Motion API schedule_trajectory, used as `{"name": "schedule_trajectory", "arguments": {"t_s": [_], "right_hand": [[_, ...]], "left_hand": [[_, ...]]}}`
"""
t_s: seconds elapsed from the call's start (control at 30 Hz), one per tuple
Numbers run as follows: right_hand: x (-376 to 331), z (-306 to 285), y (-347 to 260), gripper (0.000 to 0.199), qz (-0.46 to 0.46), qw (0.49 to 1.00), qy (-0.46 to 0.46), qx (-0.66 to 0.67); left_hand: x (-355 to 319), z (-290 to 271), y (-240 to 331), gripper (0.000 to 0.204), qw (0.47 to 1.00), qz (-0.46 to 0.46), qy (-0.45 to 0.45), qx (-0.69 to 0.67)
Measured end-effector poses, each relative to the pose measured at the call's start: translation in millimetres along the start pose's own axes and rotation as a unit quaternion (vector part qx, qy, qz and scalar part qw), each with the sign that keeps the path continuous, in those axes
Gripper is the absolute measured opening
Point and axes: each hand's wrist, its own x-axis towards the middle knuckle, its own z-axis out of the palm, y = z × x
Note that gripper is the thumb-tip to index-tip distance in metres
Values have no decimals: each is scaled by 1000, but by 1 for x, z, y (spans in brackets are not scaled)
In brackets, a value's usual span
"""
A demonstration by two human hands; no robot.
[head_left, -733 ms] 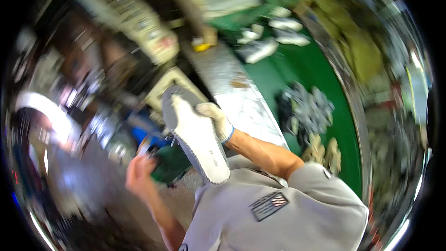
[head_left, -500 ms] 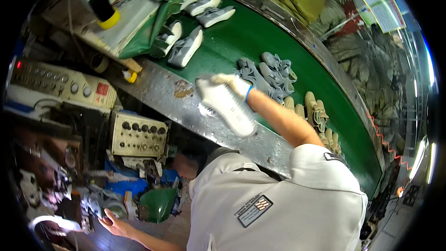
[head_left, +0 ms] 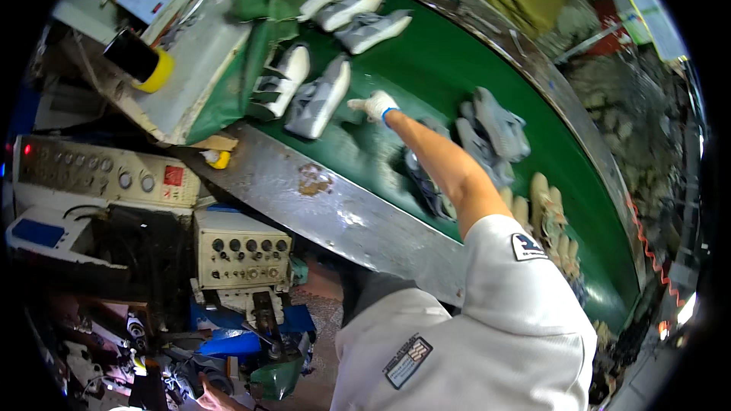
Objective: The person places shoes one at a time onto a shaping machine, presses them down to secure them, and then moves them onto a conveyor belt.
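My right hand [head_left: 374, 106], in a white glove with a blue cuff, reaches over the green belt [head_left: 426, 53]. It holds nothing, and at least one finger is stretched left toward a grey shoe with a white sole [head_left: 321, 99]. Beside that shoe lies a white-soled shoe [head_left: 285, 84], with several similar ones farther back. Under my right forearm is a darker grey shoe [head_left: 426, 183]; pale grey shoes [head_left: 495, 133] lie to its right. At the lower left, my bare left hand [head_left: 216, 396] is beside a laced grey shoe [head_left: 179, 380] at a machine; its grip is mostly hidden.
A metal ledge [head_left: 358, 221] edges the belt's near side. Control boxes with knobs [head_left: 242, 247] and dials [head_left: 106, 171] stand at the left. Beige shoes [head_left: 544, 205] sit farther right on the belt. A black and yellow cylinder [head_left: 141, 61] stands out at the upper left.
My right hand, which held a white-soled shoe over the ledge, is now free of it and farther over the belt. The view has shifted; my left hand stays by the machine.
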Motion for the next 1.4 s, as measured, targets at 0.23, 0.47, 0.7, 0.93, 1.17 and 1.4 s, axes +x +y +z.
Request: {"name": "schedule_trajectory", "arguments": {"t_s": [0.23, 0.47, 0.7, 0.93, 1.17, 1.4], "right_hand": [[32, 133, -85, 134, 178, 962, 91, 185], [-47, 113, -42, 65, 17, 830, -167, 531], [-337, 122, -107, 68, 138, 477, -526, 690], [-468, 268, -146, 44, 182, 537, -631, 529], [-568, 309, -238, 37, 44, 682, -624, 379], [-594, 356, -292, 41, -23, 728, -583, 361]], "left_hand": [[-28, -55, -11, 40, 968, -93, -178, -148], [-30, -91, -100, 26, 962, -132, -223, -83], [-33, 17, 71, 37, 945, -147, -162, -244], [-4, 18, 103, 37, 834, -159, -283, -446], [19, -19, -6, 33, 810, -244, -86, -526], [52, -17, -20, 43, 788, -198, 19, -582]]}}
